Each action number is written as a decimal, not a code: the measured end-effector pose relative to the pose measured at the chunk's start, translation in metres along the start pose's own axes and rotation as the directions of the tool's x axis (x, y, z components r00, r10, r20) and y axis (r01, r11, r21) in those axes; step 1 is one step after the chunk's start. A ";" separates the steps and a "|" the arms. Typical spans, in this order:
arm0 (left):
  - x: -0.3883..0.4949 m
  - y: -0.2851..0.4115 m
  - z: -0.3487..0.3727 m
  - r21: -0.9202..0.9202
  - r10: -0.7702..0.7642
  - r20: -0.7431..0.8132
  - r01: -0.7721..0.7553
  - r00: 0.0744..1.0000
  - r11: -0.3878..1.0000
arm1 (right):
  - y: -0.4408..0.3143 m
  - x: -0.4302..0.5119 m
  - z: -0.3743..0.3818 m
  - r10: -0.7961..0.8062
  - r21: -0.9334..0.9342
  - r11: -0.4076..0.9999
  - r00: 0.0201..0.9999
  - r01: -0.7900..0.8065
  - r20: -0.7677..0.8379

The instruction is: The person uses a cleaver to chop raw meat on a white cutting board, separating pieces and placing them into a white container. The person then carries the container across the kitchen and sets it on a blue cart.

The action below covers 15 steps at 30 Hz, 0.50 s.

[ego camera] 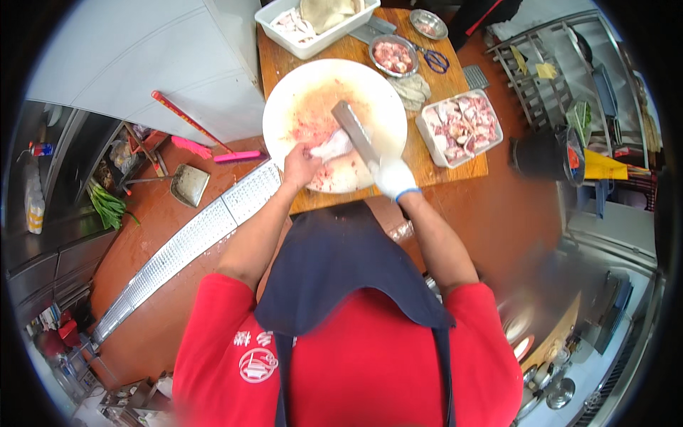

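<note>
On a round white cutting board point(320, 80) lies a pale piece of raw meat point(335, 147), its left end in the fingers of my bare left hand point(302, 166). My right hand point(395, 177), in a white glove with a blue cuff, grips the handle of a cleaver point(355, 131). The blade reaches up and left across the board, over or against the right end of the meat; whether it touches cannot be told. Reddish stains and small scraps mark the board around the meat. The cleaver's handle is mostly hidden in my glove.
Right of the board, the wooden table point(464, 169) holds a white tub of cut raw meat point(461, 128) and a crumpled cloth point(411, 91). Behind are a metal bowl of meat point(394, 55), scissors point(436, 61), a smaller bowl point(428, 24) and a white tub point(304, 50) with pale pieces.
</note>
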<state>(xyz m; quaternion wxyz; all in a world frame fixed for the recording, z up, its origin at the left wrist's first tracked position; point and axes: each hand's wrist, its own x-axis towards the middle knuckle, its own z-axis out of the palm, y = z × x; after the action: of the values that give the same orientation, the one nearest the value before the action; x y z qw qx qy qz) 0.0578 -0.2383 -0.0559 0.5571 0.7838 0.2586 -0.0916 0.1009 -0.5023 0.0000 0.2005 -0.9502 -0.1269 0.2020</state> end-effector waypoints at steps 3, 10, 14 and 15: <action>-0.003 0.000 -0.002 0.094 0.133 -0.009 -0.132 0.991 0.987 | -0.001 0.000 -0.019 -0.096 0.003 0.995 0.991 0.097 -0.097; -0.009 0.005 -0.005 0.167 0.105 -0.002 -0.103 0.994 0.980 | -0.064 -0.023 -0.118 0.295 0.576 0.763 0.951 -0.294 0.094; -0.008 0.007 -0.007 0.161 0.077 -0.008 -0.075 0.997 0.984 | -0.107 -0.064 -0.205 0.145 0.580 0.781 0.836 0.231 -0.529; -0.009 0.007 -0.007 0.149 0.071 -0.001 -0.070 0.997 0.986 | -0.113 -0.073 -0.217 0.154 0.677 0.614 0.779 0.406 -0.608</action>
<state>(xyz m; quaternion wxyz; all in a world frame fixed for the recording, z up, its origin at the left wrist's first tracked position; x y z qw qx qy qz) 0.0528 -0.2360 -0.0434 0.4991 0.8322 0.2250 -0.0882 0.1121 -0.4973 0.2551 0.6356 -0.7653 -0.0257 -0.0984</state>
